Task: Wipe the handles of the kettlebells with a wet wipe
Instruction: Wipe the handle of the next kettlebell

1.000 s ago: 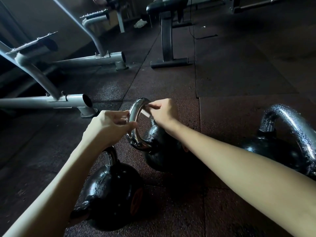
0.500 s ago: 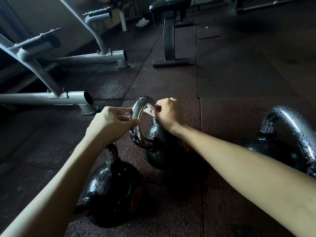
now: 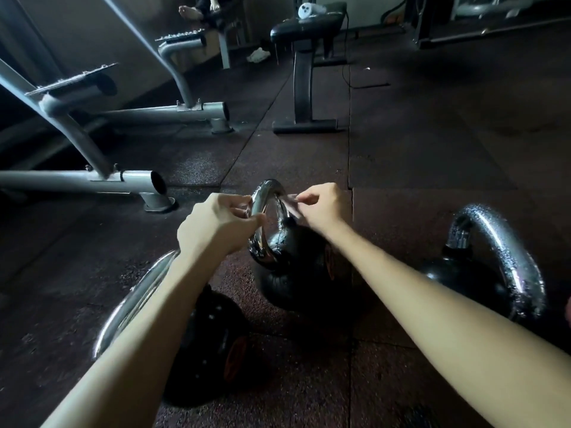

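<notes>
Three black kettlebells with chrome handles stand on the dark rubber floor. The middle kettlebell has its handle between my hands. My right hand pinches a pale wet wipe against the right side of that handle. My left hand pinches the wipe's other end on the left side of the same handle. A second kettlebell sits under my left forearm, its handle partly hidden. The third kettlebell stands at the right with a wet, beaded handle.
Grey steel machine legs lie on the floor at the left. A black bench stands behind, with a white object on its pad. A cable trails beside it. A person's bare foot shows at the far back.
The view has shifted, so the hands and kettlebells sit lower in frame. My right hand has moved up along the handle with the wipe; my left hand stays at the handle.
</notes>
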Available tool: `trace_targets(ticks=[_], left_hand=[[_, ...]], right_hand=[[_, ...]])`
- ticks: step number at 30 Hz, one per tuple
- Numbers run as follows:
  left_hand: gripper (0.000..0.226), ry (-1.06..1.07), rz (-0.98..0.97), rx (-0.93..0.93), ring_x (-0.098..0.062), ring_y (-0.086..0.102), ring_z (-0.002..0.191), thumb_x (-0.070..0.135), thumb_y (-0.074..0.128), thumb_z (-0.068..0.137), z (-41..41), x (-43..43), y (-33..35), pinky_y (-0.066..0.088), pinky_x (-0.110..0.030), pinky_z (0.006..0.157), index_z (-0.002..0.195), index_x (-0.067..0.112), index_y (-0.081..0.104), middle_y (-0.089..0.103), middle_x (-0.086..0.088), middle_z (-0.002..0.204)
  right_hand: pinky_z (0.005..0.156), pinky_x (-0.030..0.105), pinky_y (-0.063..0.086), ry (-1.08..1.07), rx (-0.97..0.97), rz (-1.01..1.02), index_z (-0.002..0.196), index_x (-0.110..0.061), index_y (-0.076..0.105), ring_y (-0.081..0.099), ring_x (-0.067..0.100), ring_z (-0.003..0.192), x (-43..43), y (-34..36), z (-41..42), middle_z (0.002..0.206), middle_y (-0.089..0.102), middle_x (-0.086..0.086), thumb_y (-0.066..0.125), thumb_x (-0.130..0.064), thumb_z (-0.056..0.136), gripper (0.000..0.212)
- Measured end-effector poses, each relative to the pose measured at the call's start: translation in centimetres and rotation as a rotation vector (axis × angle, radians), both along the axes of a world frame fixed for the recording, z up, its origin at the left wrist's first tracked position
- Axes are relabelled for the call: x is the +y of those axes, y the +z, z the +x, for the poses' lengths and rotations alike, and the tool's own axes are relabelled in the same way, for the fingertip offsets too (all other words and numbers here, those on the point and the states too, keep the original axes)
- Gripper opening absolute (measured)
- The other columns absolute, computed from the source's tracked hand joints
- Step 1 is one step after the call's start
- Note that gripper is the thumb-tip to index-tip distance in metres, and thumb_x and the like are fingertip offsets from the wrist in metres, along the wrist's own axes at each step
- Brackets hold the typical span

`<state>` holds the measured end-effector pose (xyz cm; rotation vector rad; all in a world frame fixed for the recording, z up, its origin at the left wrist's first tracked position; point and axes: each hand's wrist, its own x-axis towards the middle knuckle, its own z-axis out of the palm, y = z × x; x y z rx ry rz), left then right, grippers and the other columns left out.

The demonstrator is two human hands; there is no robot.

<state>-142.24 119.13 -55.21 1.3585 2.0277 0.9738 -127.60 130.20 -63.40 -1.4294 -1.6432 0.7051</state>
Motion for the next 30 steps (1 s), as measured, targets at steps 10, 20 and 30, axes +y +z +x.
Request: trace_targets(ticks=[10,20,30], left_hand=[[0.037,0.017,0.005,0.248,0.001,0.065,0.071,0.047,0.086,0.072,5.1,-1.2,0.0,0.049,-0.012,0.059,0.107,0.037,0.075,0.077,0.011,0.090],[0.030,-0.187,0.150,0.384,-0.014,0.069,0.105,0.052,0.074,0.078,15.3,-5.2,0.1,0.055,-0.032,0.087,0.107,0.045,0.073,0.075,0.019,0.102],[0.049,-0.499,-0.132,-0.006,0.009,0.070,0.079,0.072,0.081,0.066,24.9,-6.2,-5.1,0.059,-0.024,0.081,0.097,0.035,0.077,0.075,0.024,0.081]], right_hand=[[0.052,0.002,0.039,0.028,0.121,-0.173,0.085,-0.022,0.076,0.061,-0.007,0.068,-8.5,5.7,10.2,0.074,0.070,-0.014,0.083,-0.019,0.084,0.008],[0.050,0.016,0.038,-0.052,-0.333,0.192,0.086,-0.030,0.073,0.053,0.003,0.052,-16.2,10.2,25.1,0.067,0.064,-0.028,0.080,-0.023,0.086,0.010],[0.070,0.020,0.053,0.194,-0.681,0.286,0.103,-0.037,0.077,0.063,-0.013,0.085,-17.3,8.2,30.0,0.104,0.071,-0.024,0.075,-0.031,0.092,0.012]])
